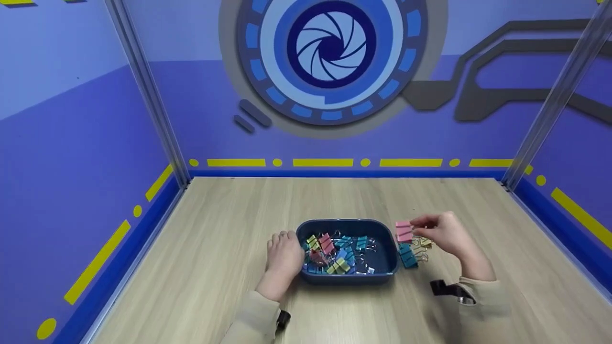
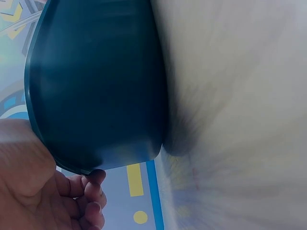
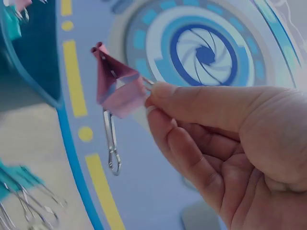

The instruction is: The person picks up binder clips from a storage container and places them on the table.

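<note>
A pink binder clip [image 3: 120, 91] hangs from my right hand [image 1: 452, 234], which pinches one of its wire handles between thumb and fingers. The clip's other handle dangles free in the right wrist view. Below that hand, teal [image 1: 409, 256] and yellow [image 1: 425, 243] binder clips lie on the table, just right of a dark blue plastic box [image 1: 354, 279]. My left hand [image 1: 285, 251] holds the box at its left rim, its fingers curled beside the wall in the left wrist view; the thumb is hidden. Inside the box lie several teal, yellow, pink and blue binder clips [image 1: 326, 242].
The wood-grain table [image 1: 229, 229] extends around the box on every side. Blue printed panels [image 1: 306, 143] stand behind it and at both sides, with metal posts [image 1: 160, 105] at the corners. Black straps [image 1: 449, 289] are on both wrists.
</note>
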Motion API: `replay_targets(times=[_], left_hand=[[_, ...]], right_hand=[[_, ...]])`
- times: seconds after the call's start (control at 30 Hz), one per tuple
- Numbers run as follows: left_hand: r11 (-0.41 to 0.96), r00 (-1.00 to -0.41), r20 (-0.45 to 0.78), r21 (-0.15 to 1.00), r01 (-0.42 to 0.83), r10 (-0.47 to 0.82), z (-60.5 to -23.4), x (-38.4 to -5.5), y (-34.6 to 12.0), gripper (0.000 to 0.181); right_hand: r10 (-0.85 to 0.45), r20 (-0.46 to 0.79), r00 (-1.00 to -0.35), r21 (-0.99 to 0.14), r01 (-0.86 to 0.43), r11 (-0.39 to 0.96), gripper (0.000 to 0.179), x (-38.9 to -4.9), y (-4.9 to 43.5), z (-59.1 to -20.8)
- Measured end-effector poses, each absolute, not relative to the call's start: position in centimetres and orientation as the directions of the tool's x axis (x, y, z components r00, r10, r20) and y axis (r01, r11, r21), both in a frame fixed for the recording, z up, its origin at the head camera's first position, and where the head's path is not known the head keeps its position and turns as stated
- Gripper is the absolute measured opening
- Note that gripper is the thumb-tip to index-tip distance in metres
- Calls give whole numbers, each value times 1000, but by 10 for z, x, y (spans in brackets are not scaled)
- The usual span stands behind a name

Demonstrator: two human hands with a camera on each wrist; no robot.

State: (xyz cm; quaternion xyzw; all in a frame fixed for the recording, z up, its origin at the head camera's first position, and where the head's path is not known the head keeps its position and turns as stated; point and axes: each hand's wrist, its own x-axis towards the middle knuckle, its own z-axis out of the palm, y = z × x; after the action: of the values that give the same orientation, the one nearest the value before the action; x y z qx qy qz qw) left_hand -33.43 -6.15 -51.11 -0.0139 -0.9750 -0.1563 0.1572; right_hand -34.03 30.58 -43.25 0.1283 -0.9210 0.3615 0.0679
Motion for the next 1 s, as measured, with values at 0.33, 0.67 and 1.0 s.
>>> replay_targets(times=[0.33,0.67,1.0], left_hand=[[957,-942,335,277,83,-15,-511,-334,-61,18],[955,-953,302,284,82,-8,-511,-334,-62,19],[951,-958,288,299,75,-15,-512,-337,-63,20]], right_hand=[[-131,44,-990,-634,-129,763,29,-335,347,-431],[-125,-59,-990,-623,-62,780,27,-338,380,-445],[-132,-115,-985,-606,-36,795,22,-346,391,-466]])
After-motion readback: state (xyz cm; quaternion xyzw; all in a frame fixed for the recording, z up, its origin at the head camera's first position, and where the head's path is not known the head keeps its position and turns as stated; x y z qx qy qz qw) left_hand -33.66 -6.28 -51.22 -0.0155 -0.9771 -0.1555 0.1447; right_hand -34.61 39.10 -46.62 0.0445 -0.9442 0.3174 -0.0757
